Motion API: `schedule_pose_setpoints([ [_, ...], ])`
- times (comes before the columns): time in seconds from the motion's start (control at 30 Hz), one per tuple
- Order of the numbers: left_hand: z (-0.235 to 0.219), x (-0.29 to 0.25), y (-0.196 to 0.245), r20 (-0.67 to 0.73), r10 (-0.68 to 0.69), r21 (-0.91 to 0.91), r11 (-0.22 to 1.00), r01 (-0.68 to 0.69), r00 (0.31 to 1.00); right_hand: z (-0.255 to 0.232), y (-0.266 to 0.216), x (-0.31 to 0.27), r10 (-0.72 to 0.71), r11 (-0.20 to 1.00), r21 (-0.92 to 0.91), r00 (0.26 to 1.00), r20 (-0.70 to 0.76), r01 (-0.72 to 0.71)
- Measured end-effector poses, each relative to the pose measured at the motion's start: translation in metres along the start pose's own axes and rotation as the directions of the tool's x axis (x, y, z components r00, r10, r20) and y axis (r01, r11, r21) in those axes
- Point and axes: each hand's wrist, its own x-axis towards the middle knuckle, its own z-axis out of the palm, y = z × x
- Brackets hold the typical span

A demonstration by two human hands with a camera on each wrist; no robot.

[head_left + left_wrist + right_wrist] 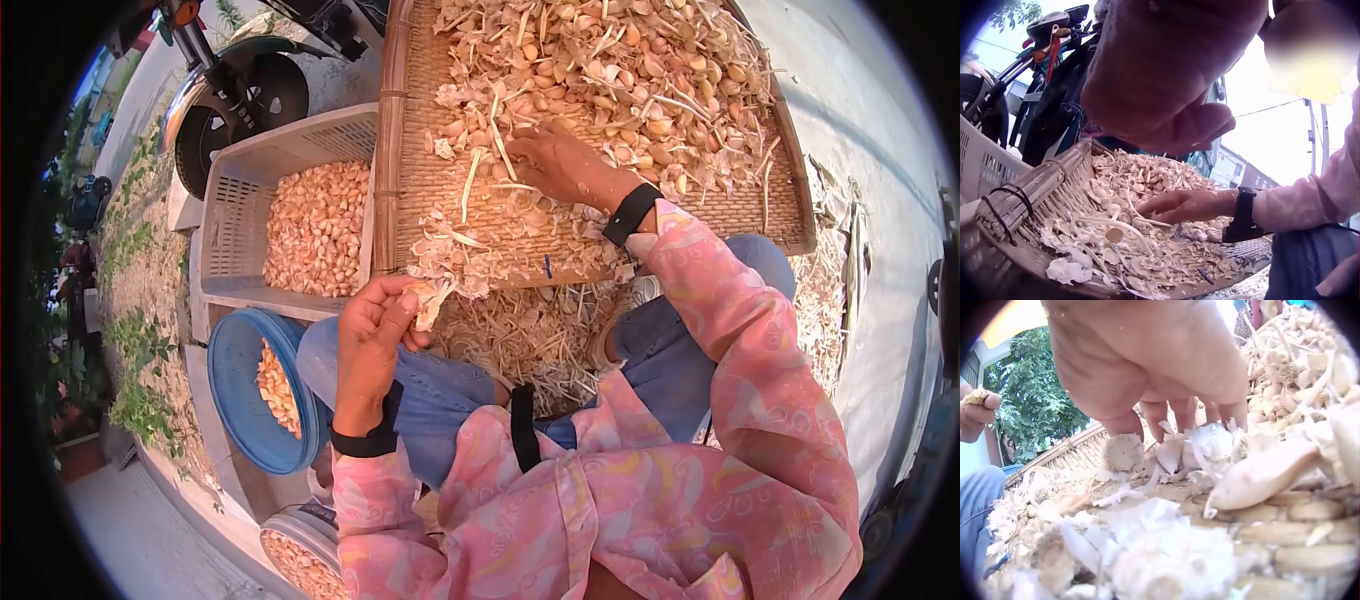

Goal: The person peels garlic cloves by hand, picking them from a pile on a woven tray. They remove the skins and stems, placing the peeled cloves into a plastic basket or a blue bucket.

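Note:
My left hand pinches a papery, tan piece of garlic skin between thumb and fingers, just off the near left corner of a woven tray. On that tray my right hand reaches down, its fingertips among loose skins and cloves. In the right wrist view, its fingers point downward, touching white skins beside a round root end. A pinkish garlic clove lies close to them. Dry stalks lie by the right hand, and a heap of garlic cloves covers the tray's far part.
Left of the tray stands a pale plastic crate holding many cloves. A blue bucket with cloves sits nearer, above another bucket. Skins and stalks litter the ground between the knees. A motorbike wheel stands behind the crate.

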Motion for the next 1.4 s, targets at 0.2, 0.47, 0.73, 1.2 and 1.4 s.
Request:
schedule_pose_setpoints([
  [0.2, -0.11, -0.132, -0.036, -0.179, -0.387, 0.406, 0.808, 0.426, 0.905, -0.023, -0.019, 0.006, 0.202, 0.974, 0.117, 0.978, -0.052, -0.195],
  [0.47, -0.159, -0.18, -0.146, -0.101, -0.217, 0.839, 0.506, 0.2, 0.971, 0.037, -0.031, 0.022, -0.155, 0.973, -0.164, 0.987, 0.052, 0.162],
  [0.73, -0.042, 0.01, 0.024, -0.125, 0.33, 0.689, 0.708, -0.158, 0.935, 0.022, -0.048, -0.009, -0.159, 0.981, -0.101, 0.985, 0.069, 0.166],
  [1.2, 0.047, 0.184, -0.016, 0.367, 0.362, 0.926, -0.056, -0.373, 0.857, -0.003, -0.009, -0.002, 0.17, 0.985, 0.014, 0.948, -0.269, -0.173],
  [1.4, 0.04, 0.147, -0.005, 0.219, 0.417, 0.85, 0.362, -0.383, 0.882, -0.014, -0.023, 0.011, 0.246, 0.969, 0.082, 0.949, -0.196, -0.235],
])
